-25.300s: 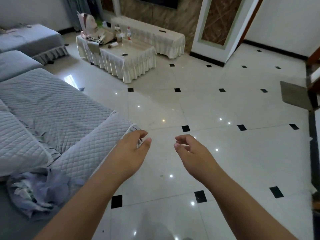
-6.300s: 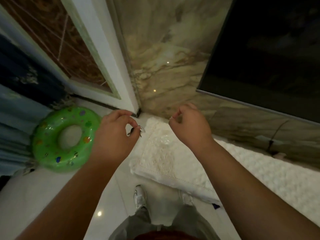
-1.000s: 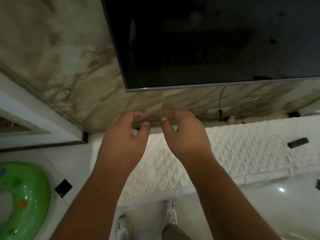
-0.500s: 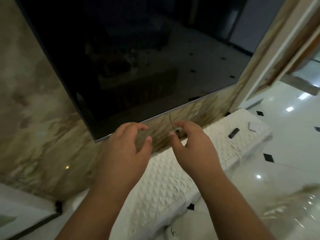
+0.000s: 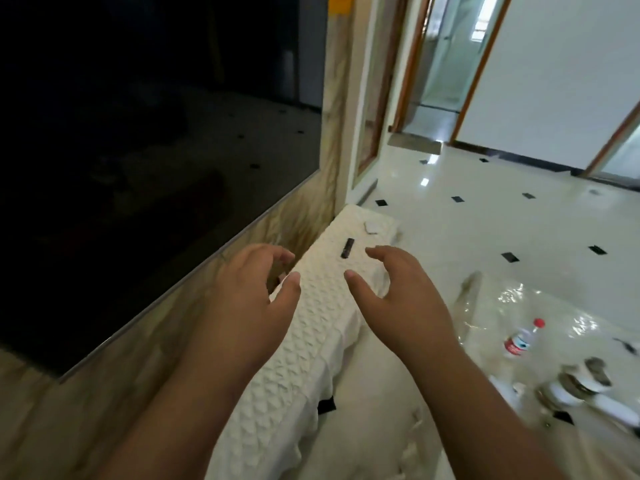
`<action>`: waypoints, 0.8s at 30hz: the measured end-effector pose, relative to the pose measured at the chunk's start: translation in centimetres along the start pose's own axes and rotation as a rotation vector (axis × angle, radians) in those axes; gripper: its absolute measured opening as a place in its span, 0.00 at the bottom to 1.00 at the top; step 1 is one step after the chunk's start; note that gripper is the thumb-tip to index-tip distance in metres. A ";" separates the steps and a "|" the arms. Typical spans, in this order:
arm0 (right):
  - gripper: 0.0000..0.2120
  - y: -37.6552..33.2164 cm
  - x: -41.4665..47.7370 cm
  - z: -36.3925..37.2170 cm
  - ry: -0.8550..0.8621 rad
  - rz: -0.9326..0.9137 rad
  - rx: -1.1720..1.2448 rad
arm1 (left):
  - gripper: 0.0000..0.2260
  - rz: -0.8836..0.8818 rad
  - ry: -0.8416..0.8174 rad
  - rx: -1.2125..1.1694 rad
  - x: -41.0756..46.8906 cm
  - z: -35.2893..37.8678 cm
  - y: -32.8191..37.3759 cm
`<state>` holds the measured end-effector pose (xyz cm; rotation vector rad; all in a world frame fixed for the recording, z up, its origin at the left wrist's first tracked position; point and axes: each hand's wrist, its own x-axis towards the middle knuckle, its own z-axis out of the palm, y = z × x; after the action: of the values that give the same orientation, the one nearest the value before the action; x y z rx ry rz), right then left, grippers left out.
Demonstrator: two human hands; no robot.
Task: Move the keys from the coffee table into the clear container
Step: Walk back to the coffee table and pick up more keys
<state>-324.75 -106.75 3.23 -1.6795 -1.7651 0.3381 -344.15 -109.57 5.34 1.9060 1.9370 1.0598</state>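
Above the long white-covered cabinet (image 5: 304,327) that ran beneath the dark television screen (image 5: 145,140), both bare hands hung with fingers loosely curled and spread, and neither had hold of anything. The left hand (image 5: 249,303) was over the cabinet's wall-side edge, the right hand (image 5: 398,299) over its floor-side edge, thumbs turned toward each other with a gap between them. Beyond the fingertips a small black remote (image 5: 347,248) lay on the cover, and past it a pale flat scrap (image 5: 371,227). At the right, the coffee table (image 5: 512,306) under its glossy clear sheet held a red-capped bottle (image 5: 521,339) and some stacked white dishes (image 5: 575,382). Neither the keys nor the clear container could be made out anywhere in view.
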 end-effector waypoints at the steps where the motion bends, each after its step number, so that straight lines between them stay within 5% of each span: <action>1: 0.26 1.1 0.2 -0.9 0.023 0.024 -0.002 | 0.08 0.022 -0.030 -0.024 0.4 0.6 0.9; 10: 0.33 10.9 4.2 -7.1 0.132 0.232 0.107 | 0.12 0.143 -0.221 -0.066 6.0 8.9 9.1; 24: 0.25 21.7 10.2 -11.8 0.186 0.389 0.092 | 0.12 0.198 -0.323 -0.137 12.8 21.1 16.2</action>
<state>-299.86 -97.02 1.75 -1.9167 -1.2667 0.4119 -320.24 -92.26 4.51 2.0733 1.4902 0.8436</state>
